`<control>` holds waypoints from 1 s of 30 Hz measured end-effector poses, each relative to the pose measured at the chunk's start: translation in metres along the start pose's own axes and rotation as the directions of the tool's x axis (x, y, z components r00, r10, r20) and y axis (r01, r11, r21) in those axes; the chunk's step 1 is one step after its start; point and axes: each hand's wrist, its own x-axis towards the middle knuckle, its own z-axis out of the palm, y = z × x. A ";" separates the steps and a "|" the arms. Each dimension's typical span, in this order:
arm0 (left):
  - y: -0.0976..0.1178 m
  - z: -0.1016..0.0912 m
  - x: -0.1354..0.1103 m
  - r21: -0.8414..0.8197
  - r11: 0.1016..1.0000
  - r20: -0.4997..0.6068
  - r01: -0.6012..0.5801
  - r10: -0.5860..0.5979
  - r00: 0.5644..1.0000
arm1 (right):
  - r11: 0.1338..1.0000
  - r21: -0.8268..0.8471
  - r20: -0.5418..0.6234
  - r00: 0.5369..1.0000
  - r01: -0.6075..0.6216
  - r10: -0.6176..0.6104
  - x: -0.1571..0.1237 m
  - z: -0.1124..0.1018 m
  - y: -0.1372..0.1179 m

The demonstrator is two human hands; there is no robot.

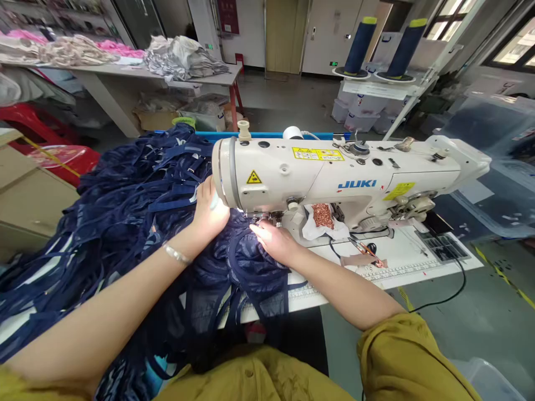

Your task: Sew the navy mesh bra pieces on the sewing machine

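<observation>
A white JUKI sewing machine [309, 172] stands in front of me, with a navy blue garment [246, 262] of thin fabric and straps under its needle area. My right hand [273, 240] pinches the garment's edge close beside the presser foot, thumb and forefinger together. At the left end of the machine head is my left hand [211, 210], its fingers bent; the head hides the fingertips and whatever they grip. A large heap of navy garments [137, 206] spreads to the left, and straps hang over the table's front edge.
Orange-handled snips [368, 250] lie right of the needle area on the white machine table [401, 273]. Behind them sits a white pouch with copper-coloured bits [324, 217]. Two navy thread cones [360, 47] stand above. A red stool [62, 161] is at left, and a black cable [460, 287] hangs at right.
</observation>
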 end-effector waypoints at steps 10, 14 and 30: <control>0.007 0.013 -0.065 0.160 0.913 0.398 -0.376 0.289 0.871 | 0.978 0.090 -0.030 0.981 -0.189 0.192 0.012 -0.012 0.018; -0.002 0.006 -0.047 0.048 0.933 0.351 -0.358 0.320 0.880 | 0.973 0.051 0.002 0.974 -0.226 0.227 0.016 -0.010 0.017; -0.017 0.029 -0.028 0.083 0.909 0.285 -0.408 0.370 0.884 | 0.952 0.034 -0.008 0.952 -0.306 0.306 0.021 -0.010 0.021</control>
